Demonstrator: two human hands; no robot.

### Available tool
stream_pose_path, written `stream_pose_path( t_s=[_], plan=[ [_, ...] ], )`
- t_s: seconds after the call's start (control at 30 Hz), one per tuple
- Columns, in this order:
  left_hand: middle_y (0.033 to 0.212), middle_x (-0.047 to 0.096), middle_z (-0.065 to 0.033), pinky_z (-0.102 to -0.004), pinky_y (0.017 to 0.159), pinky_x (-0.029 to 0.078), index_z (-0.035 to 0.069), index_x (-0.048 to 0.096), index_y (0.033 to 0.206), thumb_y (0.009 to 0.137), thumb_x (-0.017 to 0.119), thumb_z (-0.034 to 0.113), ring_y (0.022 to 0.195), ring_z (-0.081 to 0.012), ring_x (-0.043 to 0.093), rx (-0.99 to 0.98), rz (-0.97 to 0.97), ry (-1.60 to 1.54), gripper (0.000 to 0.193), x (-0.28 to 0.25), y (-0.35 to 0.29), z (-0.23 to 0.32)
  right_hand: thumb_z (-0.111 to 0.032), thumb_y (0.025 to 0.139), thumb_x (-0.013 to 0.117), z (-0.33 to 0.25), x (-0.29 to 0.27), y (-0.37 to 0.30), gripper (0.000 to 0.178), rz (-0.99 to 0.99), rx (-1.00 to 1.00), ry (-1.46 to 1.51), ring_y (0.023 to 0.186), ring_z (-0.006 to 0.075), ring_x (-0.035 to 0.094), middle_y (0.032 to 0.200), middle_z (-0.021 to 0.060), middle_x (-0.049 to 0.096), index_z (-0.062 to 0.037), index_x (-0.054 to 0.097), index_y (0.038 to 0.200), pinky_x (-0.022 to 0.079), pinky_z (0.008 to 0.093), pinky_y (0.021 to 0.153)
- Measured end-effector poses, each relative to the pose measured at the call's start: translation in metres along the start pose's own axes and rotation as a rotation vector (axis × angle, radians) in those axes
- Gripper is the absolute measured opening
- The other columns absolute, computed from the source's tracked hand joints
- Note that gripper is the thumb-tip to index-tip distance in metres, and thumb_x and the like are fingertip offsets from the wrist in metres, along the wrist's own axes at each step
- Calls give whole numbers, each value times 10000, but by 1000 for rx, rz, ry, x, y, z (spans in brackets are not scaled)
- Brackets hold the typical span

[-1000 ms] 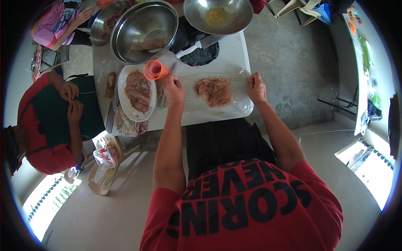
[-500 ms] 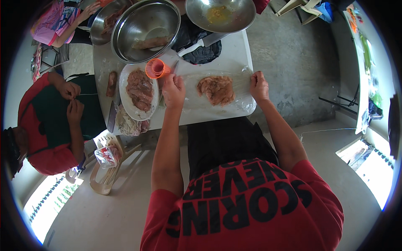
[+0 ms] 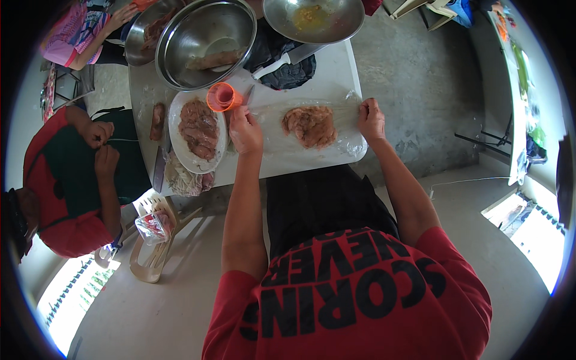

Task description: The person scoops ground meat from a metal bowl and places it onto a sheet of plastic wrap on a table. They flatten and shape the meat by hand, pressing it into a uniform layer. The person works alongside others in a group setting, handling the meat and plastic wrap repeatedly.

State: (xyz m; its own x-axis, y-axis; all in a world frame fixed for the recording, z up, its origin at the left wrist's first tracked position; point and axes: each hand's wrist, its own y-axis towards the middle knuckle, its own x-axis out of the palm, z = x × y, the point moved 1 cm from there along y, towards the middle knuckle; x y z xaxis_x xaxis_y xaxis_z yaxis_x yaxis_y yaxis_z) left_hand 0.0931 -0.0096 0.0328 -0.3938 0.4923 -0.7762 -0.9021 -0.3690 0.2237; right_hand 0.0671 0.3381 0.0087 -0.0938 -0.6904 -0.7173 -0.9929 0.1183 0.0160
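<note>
A flattened mound of raw, pinkish-brown meat (image 3: 310,127) lies on a sheet of clear plastic wrap (image 3: 273,114) at the table's near right. My left hand (image 3: 245,129) is closed on the sheet's left end, beside an orange plastic cup (image 3: 221,96). At the other end, by the table's right edge, my right hand (image 3: 372,119) pinches the sheet too. Left of my left hand, a white oval plate (image 3: 176,129) holds more raw meat strips (image 3: 200,129).
Large steel bowls (image 3: 247,30) stand at the back; one contains a wrapped roll. A white-handled knife (image 3: 285,61) rests on black plastic. At left are a cloth (image 3: 187,175), a wrapped roll (image 3: 157,122), another blade (image 3: 159,171), and a co-worker (image 3: 78,174) holding string.
My left hand has shifted very slightly down and left. My right hand keeps its grip at about the same place, and the meat stays put on the sheet.
</note>
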Motion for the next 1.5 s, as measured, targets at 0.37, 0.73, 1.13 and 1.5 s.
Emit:
stream_pose_path(
  t_s=[0.37, 0.73, 1.13, 1.5],
  plan=[
    [858, 617, -175, -483, 739, 494, -14, 584, 954, 861, 684, 183, 847, -384, 618, -141, -129, 29, 240, -26, -48, 15, -49, 875, 582, 7, -9, -7, 127, 208, 53, -150, 951, 390, 597, 1006, 180, 618, -57, 577, 1002, 487, 467, 805],
    [814, 623, -176, -486, 681, 493, 45, 533, 949, 847, 670, 86, 793, -396, 634, 32, -225, -120, 175, -15, -58, 9, -46, 742, 701, -78, -21, -85, 195, -35, -340, -148, 998, 322, 572, 991, 113, 607, -74, 665, 932, 450, 444, 860],
    [796, 626, -187, -441, 641, 503, 20, 520, 969, 942, 599, 109, 717, -370, 649, -111, -311, -271, 122, -11, -66, -23, -65, 755, 668, -56, -10, -134, 168, -129, -291, -345, 987, 287, 574, 975, 60, 606, -102, 671, 918, 443, 432, 824],
    [812, 641, -201, -503, 632, 502, 47, 514, 978, 943, 571, 104, 763, -431, 654, -53, -303, -268, 88, -15, -66, -27, -33, 715, 662, -108, 9, -84, 372, -174, -469, -209, 1142, 279, 550, 1172, 73, 583, -93, 640, 1082, 426, 433, 922]
  ],
)
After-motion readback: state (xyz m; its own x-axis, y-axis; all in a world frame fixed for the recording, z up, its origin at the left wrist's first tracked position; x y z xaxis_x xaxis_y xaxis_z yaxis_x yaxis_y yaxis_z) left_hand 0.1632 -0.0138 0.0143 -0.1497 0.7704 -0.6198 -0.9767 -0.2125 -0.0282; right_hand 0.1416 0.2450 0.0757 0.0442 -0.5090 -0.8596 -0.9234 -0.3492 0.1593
